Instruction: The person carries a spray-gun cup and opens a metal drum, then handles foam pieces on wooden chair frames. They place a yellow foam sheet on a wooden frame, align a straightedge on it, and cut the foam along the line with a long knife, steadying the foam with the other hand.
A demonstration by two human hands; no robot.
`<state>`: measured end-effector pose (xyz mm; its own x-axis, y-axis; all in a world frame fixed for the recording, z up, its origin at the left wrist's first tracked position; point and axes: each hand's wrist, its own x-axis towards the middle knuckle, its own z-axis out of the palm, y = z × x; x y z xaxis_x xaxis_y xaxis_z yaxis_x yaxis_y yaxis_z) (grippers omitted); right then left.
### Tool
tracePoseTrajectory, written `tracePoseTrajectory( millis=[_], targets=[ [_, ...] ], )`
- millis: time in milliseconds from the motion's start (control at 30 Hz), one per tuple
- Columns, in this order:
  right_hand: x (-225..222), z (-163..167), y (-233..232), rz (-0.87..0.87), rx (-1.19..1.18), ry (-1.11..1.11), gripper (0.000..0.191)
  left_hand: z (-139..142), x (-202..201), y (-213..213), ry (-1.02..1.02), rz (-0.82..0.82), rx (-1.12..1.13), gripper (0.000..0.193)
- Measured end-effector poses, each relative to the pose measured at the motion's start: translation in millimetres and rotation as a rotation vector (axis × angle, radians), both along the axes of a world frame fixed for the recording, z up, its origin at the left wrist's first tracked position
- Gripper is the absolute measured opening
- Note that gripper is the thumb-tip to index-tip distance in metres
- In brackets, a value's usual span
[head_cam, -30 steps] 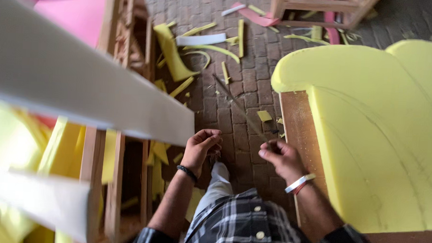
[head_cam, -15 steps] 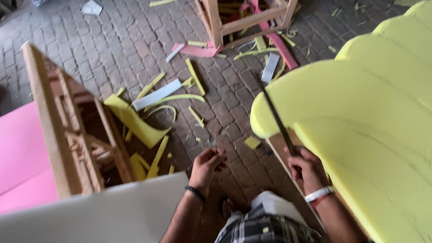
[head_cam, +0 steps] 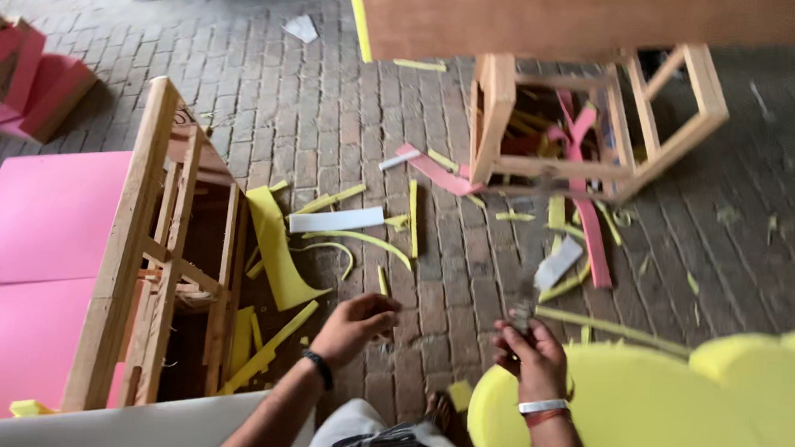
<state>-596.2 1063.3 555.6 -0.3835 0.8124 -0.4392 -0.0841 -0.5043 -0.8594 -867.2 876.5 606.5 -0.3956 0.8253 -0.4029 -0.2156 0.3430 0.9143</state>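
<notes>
A thin blade (head_cam: 525, 294) — motion-blurred, now raised upright off the yellow foam slab (head_cam: 659, 419) — is gripped in the clenched right hand (head_cam: 528, 353), while the left hand (head_cam: 353, 325) is held loosely curled, empty, above the brick floor (head_cam: 331, 111) — cutting seems paused.

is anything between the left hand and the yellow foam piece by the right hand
Nothing visible stands between them. The left hand hangs over bare brick floor; the yellow foam piece begins beside the right hand, which grips a blurred thin tool.
</notes>
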Motion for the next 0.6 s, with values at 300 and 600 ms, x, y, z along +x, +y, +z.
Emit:
tracePoseTrajectory(
  millis=[300, 600],
  targets=[
    [-212, 10, 100, 0.220, 0.021, 0.048, 0.021, -21, -177, 39, -0.240, 0.338, 0.084, 0.024],
    [-429, 28, 141, 0.205, -0.036, 0.023, 0.020, -15, -405, 84, -0.227, 0.473, 0.102, 0.021]
  ],
)
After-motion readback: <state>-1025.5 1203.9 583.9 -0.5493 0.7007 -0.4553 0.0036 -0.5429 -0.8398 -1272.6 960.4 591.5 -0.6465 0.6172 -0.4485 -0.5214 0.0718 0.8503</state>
